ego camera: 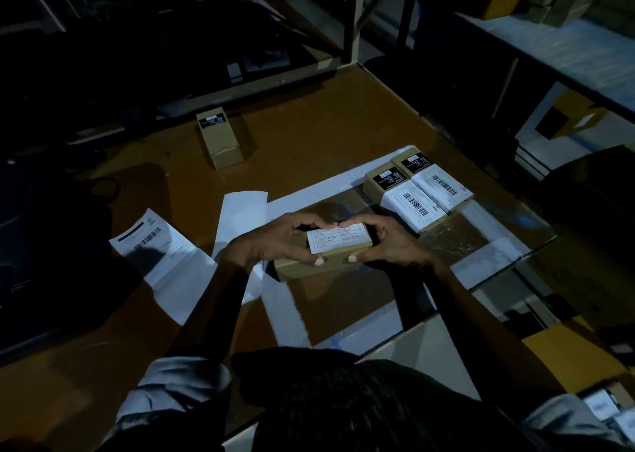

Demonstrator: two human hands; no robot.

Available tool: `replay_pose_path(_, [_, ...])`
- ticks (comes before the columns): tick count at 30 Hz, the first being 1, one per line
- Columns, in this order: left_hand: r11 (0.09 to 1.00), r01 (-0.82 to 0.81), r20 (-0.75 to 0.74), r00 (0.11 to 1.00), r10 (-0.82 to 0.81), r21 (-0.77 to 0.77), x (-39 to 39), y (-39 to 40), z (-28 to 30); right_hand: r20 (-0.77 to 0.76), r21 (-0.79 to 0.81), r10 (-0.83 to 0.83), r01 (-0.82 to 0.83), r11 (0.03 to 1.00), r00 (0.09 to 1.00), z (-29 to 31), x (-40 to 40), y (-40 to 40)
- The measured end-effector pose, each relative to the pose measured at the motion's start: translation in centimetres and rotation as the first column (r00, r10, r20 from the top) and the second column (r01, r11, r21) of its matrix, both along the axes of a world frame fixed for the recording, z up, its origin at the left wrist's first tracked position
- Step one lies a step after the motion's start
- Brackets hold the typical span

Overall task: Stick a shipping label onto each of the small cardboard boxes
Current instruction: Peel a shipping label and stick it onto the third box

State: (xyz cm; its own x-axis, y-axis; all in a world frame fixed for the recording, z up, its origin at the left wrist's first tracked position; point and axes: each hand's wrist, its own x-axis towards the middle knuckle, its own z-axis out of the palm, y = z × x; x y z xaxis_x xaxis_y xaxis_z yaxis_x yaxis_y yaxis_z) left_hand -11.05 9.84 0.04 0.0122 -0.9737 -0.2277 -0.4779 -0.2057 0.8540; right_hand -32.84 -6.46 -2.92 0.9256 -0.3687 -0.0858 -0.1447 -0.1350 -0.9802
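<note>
A small cardboard box (pixel 323 262) lies at the middle of the brown table with a white shipping label (pixel 338 238) on its top face. My left hand (pixel 275 242) grips the box's left side and my right hand (pixel 388 242) grips its right side, with the fingertips of both pressing on the label's far edge. Two more small boxes (pixel 379 182) (pixel 409 159) lie side by side at the right, each bearing a white barcode label (pixel 414 206) (pixel 441 185). Another small box (pixel 220 139) without a shipping label stands at the far left.
A strip of label sheets (pixel 161 245) with a barcode label on it lies at the left, and a white backing strip (pixel 240 218) lies beside my left hand. White tape lines (pixel 292 310) mark a rectangle on the table. Shelving with cartons (pixel 563 1) stands at the far right.
</note>
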Motion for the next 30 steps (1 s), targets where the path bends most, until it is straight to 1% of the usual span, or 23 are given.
replay_pose_path(5, [1.0, 0.012, 0.014, 1.0, -0.013, 0.027, 0.0, 0.0, 0.1, 0.011, -0.003, 0.04, -0.04, 0.999, 0.999, 0.3, -0.1, 0.0])
replay_pose_path(9, [0.999, -0.011, -0.002, 1.0, 0.011, 0.051, -0.1, 0.0, 0.0, 0.03, 0.016, 0.028, -0.029, 0.999, 0.999, 0.4, -0.2, 0.3])
replay_pose_path(12, [0.997, -0.014, -0.01, 1.0, 0.015, 0.071, -0.2, 0.1, 0.2, 0.015, -0.017, 0.027, -0.027, 0.999, 1.0, 0.4, -0.2, 0.3])
replay_pose_path(17, [0.996, 0.028, -0.03, 0.999, -0.025, 0.091, -0.4, 0.3, 0.5, 0.054, -0.018, 0.022, -0.021, 1.0, 0.998, 0.4, -0.3, 0.5])
replay_pose_path(20, [0.996, 0.033, -0.065, 0.997, -0.028, 0.079, -0.6, 0.3, 1.0, 0.106, -0.028, 0.026, -0.023, 0.999, 0.994, 0.3, -0.1, 0.7])
replay_pose_path(23, [0.997, 0.07, -0.096, 0.993, -0.066, 0.039, -0.7, 0.3, 1.0, 0.142, -0.008, 0.028, -0.027, 1.0, 0.989, 0.2, 0.0, 0.8])
replay_pose_path(27, [0.996, 0.079, -0.126, 0.989, -0.074, 0.035, -0.6, 0.5, 1.1, 0.159, -0.004, 0.045, -0.045, 0.999, 0.986, -0.2, 0.0, 0.8])
replay_pose_path(30, [0.996, 0.085, -0.127, 0.989, -0.081, 0.024, -0.7, 0.7, 1.3, 0.162, -0.023, 0.011, -0.007, 1.0, 0.987, -0.1, -0.3, 1.1])
